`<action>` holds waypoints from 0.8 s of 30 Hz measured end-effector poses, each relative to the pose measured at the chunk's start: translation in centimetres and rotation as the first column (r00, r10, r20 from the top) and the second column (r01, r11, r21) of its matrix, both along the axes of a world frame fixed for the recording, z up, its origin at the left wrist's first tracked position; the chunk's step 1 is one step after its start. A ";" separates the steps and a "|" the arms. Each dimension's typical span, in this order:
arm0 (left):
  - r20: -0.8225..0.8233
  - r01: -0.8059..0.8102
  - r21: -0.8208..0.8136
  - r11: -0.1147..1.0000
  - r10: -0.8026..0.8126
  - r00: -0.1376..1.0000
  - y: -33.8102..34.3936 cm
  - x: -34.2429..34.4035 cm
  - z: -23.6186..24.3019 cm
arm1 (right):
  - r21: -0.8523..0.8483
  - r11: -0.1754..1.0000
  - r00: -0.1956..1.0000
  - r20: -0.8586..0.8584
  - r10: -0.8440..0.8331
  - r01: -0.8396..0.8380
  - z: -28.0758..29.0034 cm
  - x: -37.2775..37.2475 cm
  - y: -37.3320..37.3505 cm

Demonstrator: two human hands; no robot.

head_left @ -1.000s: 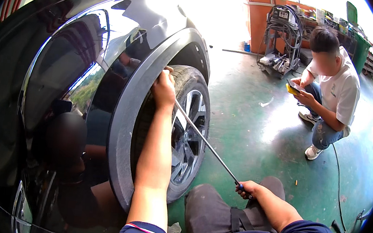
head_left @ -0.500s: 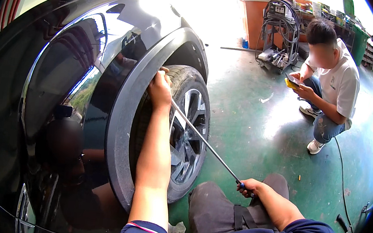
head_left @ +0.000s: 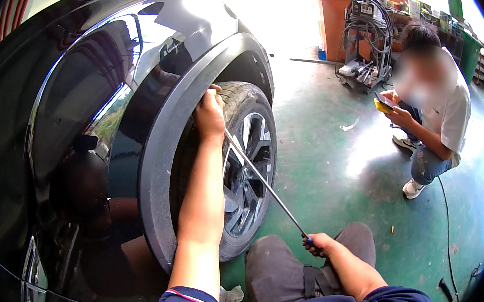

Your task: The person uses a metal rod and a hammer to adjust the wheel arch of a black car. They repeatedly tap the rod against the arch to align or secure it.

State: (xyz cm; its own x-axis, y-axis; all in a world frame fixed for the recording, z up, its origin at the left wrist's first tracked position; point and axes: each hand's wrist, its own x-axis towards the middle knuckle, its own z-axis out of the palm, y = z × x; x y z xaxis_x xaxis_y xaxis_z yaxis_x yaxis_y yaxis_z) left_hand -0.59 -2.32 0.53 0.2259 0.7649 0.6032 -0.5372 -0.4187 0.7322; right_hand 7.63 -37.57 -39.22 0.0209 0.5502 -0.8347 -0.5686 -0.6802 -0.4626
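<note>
My right hand [head_left: 318, 244] is closed around the dark blue-tipped handle of a long thin metal rod [head_left: 267, 188], low near my knee. The rod slants up and left across the front of the wheel [head_left: 245, 178]. Its far end disappears at my left hand [head_left: 210, 112], which is closed about it between the tyre top and the grey wheel arch trim [head_left: 163, 143]. The rod's tip is hidden there. A glossy black car fender [head_left: 133, 122] curves beside my left forearm, reflecting the room.
At the right a person [head_left: 435, 112] squats, holding a phone-like device with a yellow part. Behind stands a cart [head_left: 365, 46] loaded with cables. A black cable [head_left: 448, 226] runs along the green floor [head_left: 333, 178]; crumpled white paper [head_left: 231, 295] lies by my leg.
My right hand and the rod's handle have shifted slightly left. My left hand keeps its place at the wheel arch. The squatting person's head has tipped lower.
</note>
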 end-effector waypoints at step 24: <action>0.014 -0.027 0.027 0.999 0.027 1.000 0.2 0.4 0.0 | -0.033 0.999 0.999 -0.049 -0.015 0.013 -1.3 4.0 -0.8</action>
State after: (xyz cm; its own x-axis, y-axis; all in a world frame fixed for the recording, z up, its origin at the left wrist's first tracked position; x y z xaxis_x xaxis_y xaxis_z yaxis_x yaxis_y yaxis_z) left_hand -0.17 -2.14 0.57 0.1965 0.7540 0.6268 -0.5355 -0.4530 0.7128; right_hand 11.67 -38.34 -40.54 -0.0131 0.5223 -0.8527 -0.5995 -0.6866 -0.4113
